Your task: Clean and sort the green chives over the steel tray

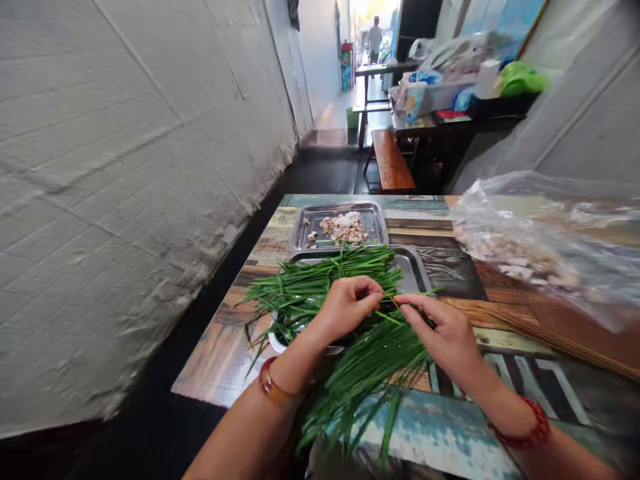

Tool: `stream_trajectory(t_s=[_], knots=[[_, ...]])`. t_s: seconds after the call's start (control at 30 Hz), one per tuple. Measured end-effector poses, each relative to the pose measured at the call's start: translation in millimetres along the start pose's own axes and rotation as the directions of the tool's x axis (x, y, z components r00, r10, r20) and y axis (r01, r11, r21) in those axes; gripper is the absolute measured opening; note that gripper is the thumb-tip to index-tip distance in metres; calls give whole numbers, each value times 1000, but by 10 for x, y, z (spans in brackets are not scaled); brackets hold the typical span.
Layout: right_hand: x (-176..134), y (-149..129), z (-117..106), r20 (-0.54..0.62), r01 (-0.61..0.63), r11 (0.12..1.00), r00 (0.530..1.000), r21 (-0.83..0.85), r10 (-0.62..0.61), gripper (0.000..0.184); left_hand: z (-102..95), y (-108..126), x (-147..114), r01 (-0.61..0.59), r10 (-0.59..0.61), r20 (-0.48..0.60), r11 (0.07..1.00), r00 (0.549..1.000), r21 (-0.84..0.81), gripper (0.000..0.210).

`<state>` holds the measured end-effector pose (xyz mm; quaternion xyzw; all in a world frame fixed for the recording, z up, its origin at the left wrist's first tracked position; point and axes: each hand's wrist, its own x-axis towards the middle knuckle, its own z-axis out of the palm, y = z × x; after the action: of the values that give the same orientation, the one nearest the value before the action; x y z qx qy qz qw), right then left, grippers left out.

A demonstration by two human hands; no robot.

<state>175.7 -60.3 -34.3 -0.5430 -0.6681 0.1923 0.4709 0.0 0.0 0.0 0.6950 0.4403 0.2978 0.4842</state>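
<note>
Over a metal tray (413, 265) of long green garlic chives (320, 283), both my hands are raised close together. My left hand (353, 305) is closed in a pinch at a thin yellow-brown strand (393, 301); whether it is a withered leaf or a sliver of stick I cannot tell. The thumb and fingers of my right hand (443, 337) pinch the strand's other side. Below them a loose fan of chives (370, 373) spreads across the tray edge and hangs toward the table's front. A white rim (276, 343) shows under the chives on the left.
Behind lies a smaller metal tray (384, 230) with pale chopped pieces (345, 228). A clear plastic bag (550, 233) of pale pieces and a bundle of thin tan sticks (545, 340) lie right. Beyond are a wooden bench (393, 160), a loaded table and a distant person (375, 40).
</note>
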Motion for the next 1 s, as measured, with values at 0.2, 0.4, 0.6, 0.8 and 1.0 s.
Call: stream_trajectory(t_s=[0.2,0.4,0.6,0.8,1.0], knots=[[-8,8,2,-2,-18,1000,1000,16,18,18,-11,-5,-2,-30,31,3,999,1000,-15,11],[-15,33,17,-11,-10,1000,1000,20,10,18,-3,-10,-15,-74,75,-24,997,997,25,11],[-8,31,28,-15,-7,1000,1000,19,7,19,5,-30,-22,-186,200,-67,968,978,167,11],[3,14,32,-7,-12,1000,1000,16,13,18,-2,-71,-29,-289,320,-41,899,947,328,11],[-6,14,29,13,-27,1000,1000,6,27,19,-2,-98,-36,-327,361,-17,862,932,387,11]])
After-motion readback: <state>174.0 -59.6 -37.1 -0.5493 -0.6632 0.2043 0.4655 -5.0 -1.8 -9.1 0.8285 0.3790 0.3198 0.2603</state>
